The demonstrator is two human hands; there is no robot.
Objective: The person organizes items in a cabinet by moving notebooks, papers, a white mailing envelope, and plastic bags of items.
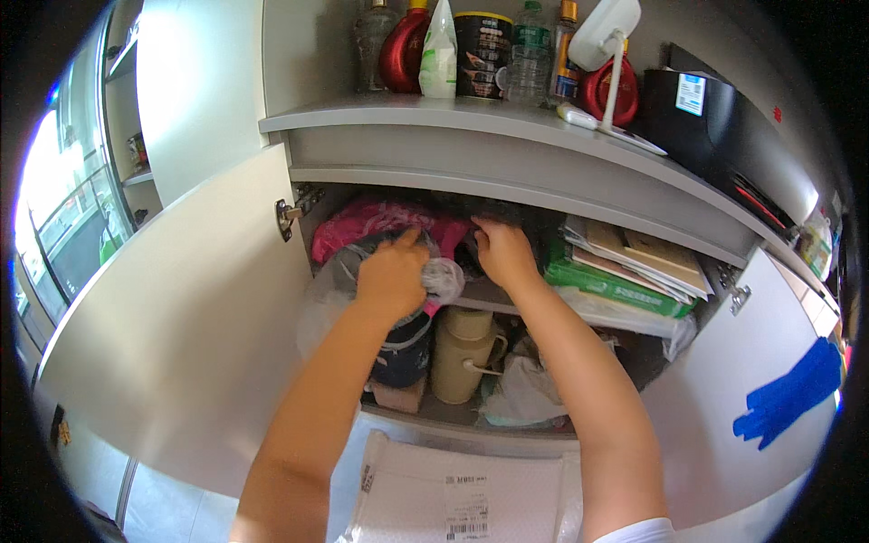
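Both arms reach into a low cabinet. My left hand (394,275) lies on a clear plastic bag (339,271) with dark contents on the upper shelf; its grip is partly hidden. Behind it is a pink plastic bag (380,220), whose strip hangs between the hands. My right hand (501,250) is just right of that strip, fingers bent at the dark back of the shelf; whether it holds anything cannot be told. Below stand a dark blue bag (402,356) and a beige thermos jug (461,349), with a pale plastic bag (526,383) beside them.
Cabinet doors stand open at left (183,326) and right (740,400). Papers (638,254) lie on a green box (611,285) at the shelf's right. Bottles, a can and a white lamp (614,61) line the countertop (434,117). A white bubble mailer (468,489) lies below, before the cabinet.
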